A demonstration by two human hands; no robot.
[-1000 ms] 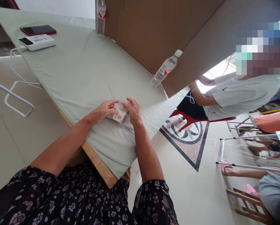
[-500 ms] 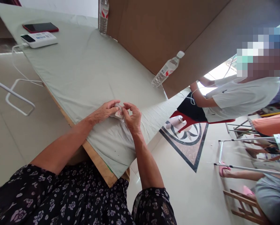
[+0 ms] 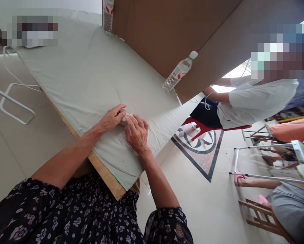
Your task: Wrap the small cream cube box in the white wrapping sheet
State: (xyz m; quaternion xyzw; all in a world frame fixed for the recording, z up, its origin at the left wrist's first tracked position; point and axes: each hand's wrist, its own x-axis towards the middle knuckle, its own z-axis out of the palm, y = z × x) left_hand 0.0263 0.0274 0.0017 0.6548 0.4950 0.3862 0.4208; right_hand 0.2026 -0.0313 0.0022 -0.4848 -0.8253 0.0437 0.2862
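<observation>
A small pale packet (image 3: 125,117) with faint reddish marks lies on the cloth near the table's corner; its kind is unclear and fingers cover much of it. My left hand (image 3: 113,117) grips its left end, thumb on top and fingers around the far side. From the right, my right hand (image 3: 138,133) rests against the packet with its back up and its fingers stretched out over the right end. Beneath both hands is the pale green cloth (image 3: 91,74) covering the table.
A clear water bottle (image 3: 179,72) stands beside a large brown cardboard panel (image 3: 162,37); another bottle (image 3: 108,17) is at the panel's far end. A white device (image 3: 36,44) lies at far left, partly blurred. A person in a white shirt (image 3: 256,101) sits at right.
My right hand has gone from a fingertip pinch at the packet to lying over its right end with fingers stretched. My left hand keeps its hold. The view has shifted slightly.
</observation>
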